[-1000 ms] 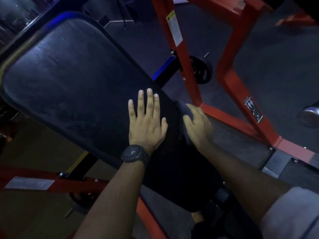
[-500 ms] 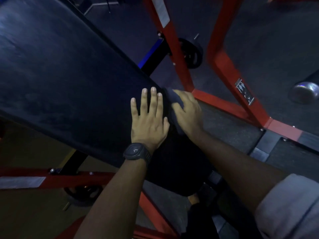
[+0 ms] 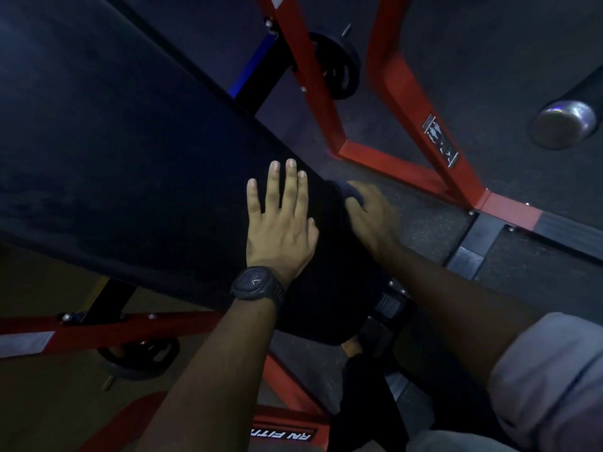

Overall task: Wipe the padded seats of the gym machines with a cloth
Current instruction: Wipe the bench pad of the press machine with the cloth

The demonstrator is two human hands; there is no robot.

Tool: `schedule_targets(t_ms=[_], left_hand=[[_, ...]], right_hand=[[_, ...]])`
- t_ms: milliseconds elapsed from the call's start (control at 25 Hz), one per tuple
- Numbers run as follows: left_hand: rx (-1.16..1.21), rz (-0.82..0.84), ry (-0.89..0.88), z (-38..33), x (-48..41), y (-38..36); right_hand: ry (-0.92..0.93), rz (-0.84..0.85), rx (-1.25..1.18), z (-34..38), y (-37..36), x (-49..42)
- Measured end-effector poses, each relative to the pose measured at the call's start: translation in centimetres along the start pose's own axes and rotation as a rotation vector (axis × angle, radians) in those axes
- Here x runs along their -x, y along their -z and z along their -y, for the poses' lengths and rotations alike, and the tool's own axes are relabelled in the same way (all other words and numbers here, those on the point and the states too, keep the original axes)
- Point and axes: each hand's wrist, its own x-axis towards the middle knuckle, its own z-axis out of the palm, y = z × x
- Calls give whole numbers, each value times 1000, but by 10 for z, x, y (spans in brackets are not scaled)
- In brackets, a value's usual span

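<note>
Wiping the padded seat (image 3: 130,141) edge
Left hand (image 3: 280,223) flat on seat, fingers straight; right hand (image 3: 368,213) curls round the cloth (image 3: 350,190): press evenly

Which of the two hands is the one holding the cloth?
The right hand, curled round the dark cloth at the edge of the black pad. The left hand, with the black watch, lies flat on the pad, fingers straight.

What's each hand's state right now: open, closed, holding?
Left hand: open, fingers straight, flat on the black pad.
Right hand: grips the dark cloth at the pad's edge.
</note>
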Motion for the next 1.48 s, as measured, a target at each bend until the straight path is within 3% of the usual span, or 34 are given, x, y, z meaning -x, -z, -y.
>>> schedule_targets(t_ms=[160, 280, 440, 640, 800, 960, 1120, 1280, 1400, 1480], left_hand=[[8, 18, -19, -10, 3, -7], [23, 21, -26, -13, 5, -7], [16, 36, -53, -21, 8, -13], [24, 43, -54, -30, 11, -13], [15, 51, -84, -38, 14, -18], [29, 60, -88, -45, 16, -19], [27, 84, -144, -55, 17, -26], [44, 82, -139, -66, 20, -27], [43, 95, -171, -72, 21, -34], [41, 104, -194, -75, 22, -34]], right_hand=[[186, 0, -58, 12, -7, -5], [-22, 12, 31, -25, 3, 5], [159, -38, -44, 0, -13, 2], [-38, 30, 8, -35, 2, 3], [224, 32, -130, -6, -8, -7], [-7, 97, -37, -63, 6, -1], [105, 52, -98, -55, -6, -1], [-81, 77, -42, -79, 6, 2], [72, 33, -71, -76, -4, 10], [7, 49, -109, -94, -1, 8]])
